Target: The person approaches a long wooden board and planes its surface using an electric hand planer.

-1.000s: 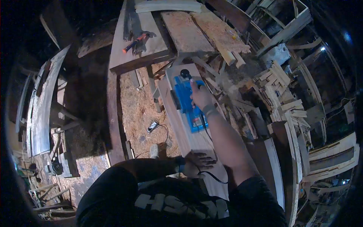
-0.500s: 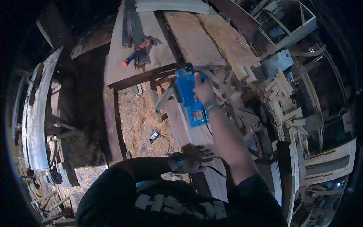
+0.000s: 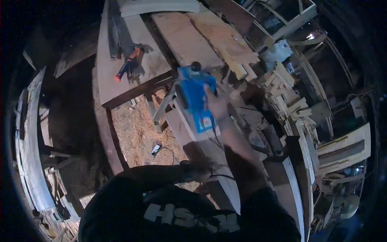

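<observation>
My right hand [image 3: 216, 104] is wrapped tight on the grip of the blue planer [image 3: 194, 100], which sits flat at the far end of the plank [image 3: 209, 157]; the picture is smeared there, so I can't make out single fingers. My left hand [image 3: 200, 171] lies spread and flat on the plank's near end, close to my chest, gripping nothing. A black cord [image 3: 217, 176] runs from the planer's rear along my right forearm and crosses the plank just beside the left hand. Just past the right hand, the planer's nose is close to a pile of offcuts [image 3: 242, 69] and to the edge of a rough board [image 3: 183, 38] lying on the bench [image 3: 105, 80]. To the left of that hand, well apart, an orange-handled tool [image 3: 128, 64] lies on the bench top. To the right of the right arm, stacked sticks [image 3: 290, 103] and wooden frames [image 3: 342, 147] crowd close along the plank's side. Below the plank, left of both hands, the floor is covered in sawdust [image 3: 137, 129], with a small dark object [image 3: 155, 150] and its thin wire lying on it.
</observation>
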`<action>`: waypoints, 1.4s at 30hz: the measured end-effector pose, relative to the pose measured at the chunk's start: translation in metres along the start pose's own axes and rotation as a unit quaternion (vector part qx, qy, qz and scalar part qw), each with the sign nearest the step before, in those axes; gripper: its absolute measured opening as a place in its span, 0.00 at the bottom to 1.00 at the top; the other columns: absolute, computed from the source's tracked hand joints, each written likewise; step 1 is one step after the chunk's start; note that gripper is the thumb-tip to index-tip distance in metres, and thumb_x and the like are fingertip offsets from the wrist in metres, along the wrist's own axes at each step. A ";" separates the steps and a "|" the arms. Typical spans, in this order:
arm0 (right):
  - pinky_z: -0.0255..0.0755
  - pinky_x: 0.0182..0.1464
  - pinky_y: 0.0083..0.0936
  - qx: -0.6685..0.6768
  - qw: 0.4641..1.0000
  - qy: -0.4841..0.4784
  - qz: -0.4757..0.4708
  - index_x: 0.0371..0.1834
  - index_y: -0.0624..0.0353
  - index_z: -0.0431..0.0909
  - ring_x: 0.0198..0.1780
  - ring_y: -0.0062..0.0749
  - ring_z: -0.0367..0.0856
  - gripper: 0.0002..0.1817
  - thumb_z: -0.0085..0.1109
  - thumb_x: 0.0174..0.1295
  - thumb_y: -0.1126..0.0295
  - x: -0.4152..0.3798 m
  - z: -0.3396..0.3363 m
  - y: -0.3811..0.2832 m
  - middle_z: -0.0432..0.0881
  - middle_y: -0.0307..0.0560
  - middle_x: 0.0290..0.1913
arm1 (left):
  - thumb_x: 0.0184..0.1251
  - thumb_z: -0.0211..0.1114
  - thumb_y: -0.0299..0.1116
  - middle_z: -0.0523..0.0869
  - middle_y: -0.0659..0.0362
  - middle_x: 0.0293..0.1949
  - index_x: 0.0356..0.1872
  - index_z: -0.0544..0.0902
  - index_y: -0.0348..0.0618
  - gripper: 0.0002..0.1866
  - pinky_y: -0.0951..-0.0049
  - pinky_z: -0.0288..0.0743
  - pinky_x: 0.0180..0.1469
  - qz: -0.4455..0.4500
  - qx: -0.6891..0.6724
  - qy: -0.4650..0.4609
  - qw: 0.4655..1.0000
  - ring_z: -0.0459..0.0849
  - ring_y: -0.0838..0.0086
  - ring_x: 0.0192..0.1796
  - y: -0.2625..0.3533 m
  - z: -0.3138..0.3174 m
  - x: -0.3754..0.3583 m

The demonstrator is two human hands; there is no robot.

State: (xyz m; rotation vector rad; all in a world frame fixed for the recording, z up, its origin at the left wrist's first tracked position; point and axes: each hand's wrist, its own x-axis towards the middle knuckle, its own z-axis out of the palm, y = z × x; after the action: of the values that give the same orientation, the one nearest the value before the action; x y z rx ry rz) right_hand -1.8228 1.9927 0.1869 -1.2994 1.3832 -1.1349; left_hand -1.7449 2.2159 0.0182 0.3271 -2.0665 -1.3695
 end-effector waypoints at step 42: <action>0.80 0.60 0.45 0.312 0.368 0.627 0.611 0.65 0.53 0.82 0.55 0.56 0.88 0.35 0.70 0.62 0.40 -1.069 0.191 0.191 0.89 0.55 0.57 | 0.68 0.66 0.32 0.88 0.44 0.53 0.58 0.84 0.43 0.18 0.51 0.80 0.59 0.276 -0.112 -0.874 0.384 0.87 0.47 0.57 0.351 0.741 0.038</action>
State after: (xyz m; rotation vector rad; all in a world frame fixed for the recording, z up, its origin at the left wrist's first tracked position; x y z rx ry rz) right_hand -1.6194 3.0573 -0.0141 1.5619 1.8023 -1.0806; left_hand -2.1895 2.8922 0.1522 -2.8695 -2.4096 -1.3457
